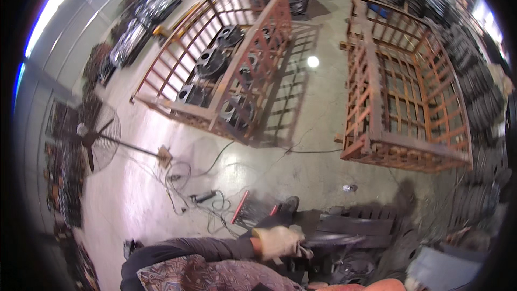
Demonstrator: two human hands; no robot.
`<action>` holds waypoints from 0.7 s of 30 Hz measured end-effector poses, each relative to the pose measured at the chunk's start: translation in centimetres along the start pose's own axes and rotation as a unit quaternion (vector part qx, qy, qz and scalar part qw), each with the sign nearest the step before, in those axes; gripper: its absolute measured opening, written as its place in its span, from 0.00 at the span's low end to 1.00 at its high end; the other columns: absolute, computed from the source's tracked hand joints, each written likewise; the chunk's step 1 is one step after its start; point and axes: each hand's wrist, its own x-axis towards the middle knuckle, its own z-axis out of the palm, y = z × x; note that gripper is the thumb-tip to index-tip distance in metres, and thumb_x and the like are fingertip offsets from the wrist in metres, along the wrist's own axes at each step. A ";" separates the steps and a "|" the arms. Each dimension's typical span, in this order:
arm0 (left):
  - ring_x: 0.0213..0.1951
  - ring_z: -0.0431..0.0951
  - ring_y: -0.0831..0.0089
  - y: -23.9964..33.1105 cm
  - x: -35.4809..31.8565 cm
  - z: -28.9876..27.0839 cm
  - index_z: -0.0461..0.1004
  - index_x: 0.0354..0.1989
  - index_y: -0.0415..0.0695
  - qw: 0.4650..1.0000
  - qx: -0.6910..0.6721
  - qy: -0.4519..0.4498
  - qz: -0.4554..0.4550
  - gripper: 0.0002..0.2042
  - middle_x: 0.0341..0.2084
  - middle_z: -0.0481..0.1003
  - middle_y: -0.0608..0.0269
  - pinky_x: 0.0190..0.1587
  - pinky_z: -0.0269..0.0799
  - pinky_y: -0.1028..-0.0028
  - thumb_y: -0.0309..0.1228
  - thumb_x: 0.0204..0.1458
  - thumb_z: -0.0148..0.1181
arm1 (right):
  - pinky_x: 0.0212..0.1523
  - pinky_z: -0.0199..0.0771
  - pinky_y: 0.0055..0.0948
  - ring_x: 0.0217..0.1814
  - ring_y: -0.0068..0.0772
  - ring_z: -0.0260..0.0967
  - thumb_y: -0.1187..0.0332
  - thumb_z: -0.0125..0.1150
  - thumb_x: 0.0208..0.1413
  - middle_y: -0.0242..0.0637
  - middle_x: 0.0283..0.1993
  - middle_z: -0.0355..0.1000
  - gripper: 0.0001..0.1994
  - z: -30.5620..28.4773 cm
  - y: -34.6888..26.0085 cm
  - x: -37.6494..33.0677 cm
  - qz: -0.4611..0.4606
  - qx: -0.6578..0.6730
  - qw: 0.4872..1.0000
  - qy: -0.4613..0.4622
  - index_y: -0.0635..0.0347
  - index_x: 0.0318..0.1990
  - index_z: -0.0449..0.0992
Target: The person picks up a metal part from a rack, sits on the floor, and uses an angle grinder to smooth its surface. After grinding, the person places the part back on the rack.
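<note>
My left hand (279, 242), in a cream work glove, reaches in from a dark sleeve at the bottom centre. Its fingers are closed around a small greyish piece (305, 251) whose kind I cannot make out. Just right of the glove, a long grey shape (336, 240) is smeared by motion. Beneath and beyond it lies a dark slatted metal surface (358, 224). A dark round metal casting (355, 268) sits close by at the lower edge. Patterned cloth (183, 276) lies below my left forearm. My right hand cannot be made out.
Ahead stands a rusty barred crate (219, 102) with several dark castings inside. Another rusty crate (374, 94) stands right. Left are a pedestal fan (92, 134), loose cables and a corded power tool (203, 196). A red-edged rack (240, 207) and a can (349, 188) lie on the floor.
</note>
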 end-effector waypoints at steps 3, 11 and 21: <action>0.38 0.86 0.50 1.1 -2.7 -8.3 0.83 0.44 0.42 0.995 0.055 0.074 -0.044 0.27 0.34 0.83 0.48 0.41 0.83 0.55 0.58 0.61 0.63 | 0.69 0.74 0.51 0.68 0.47 0.73 0.53 0.46 0.76 0.44 0.64 0.78 0.22 7.6 -3.5 0.5 0.010 -0.029 0.997 -0.072 0.55 0.66 0.75; 0.32 0.84 0.47 3.8 -4.4 -26.1 0.83 0.37 0.39 0.962 -0.027 0.249 -0.110 0.30 0.25 0.81 0.47 0.39 0.79 0.55 0.61 0.59 0.65 | 0.72 0.72 0.52 0.70 0.49 0.72 0.52 0.47 0.76 0.46 0.66 0.76 0.24 26.1 -10.0 4.8 0.008 -0.127 0.964 -0.233 0.55 0.69 0.73; 0.38 0.84 0.54 2.3 3.9 -49.8 0.85 0.46 0.43 0.887 -0.249 0.315 -0.229 0.24 0.31 0.83 0.50 0.42 0.75 0.59 0.55 0.61 0.66 | 0.70 0.76 0.44 0.69 0.40 0.75 0.62 0.47 0.76 0.41 0.69 0.74 0.21 56.2 -17.3 20.4 0.234 0.006 0.877 -0.418 0.59 0.71 0.70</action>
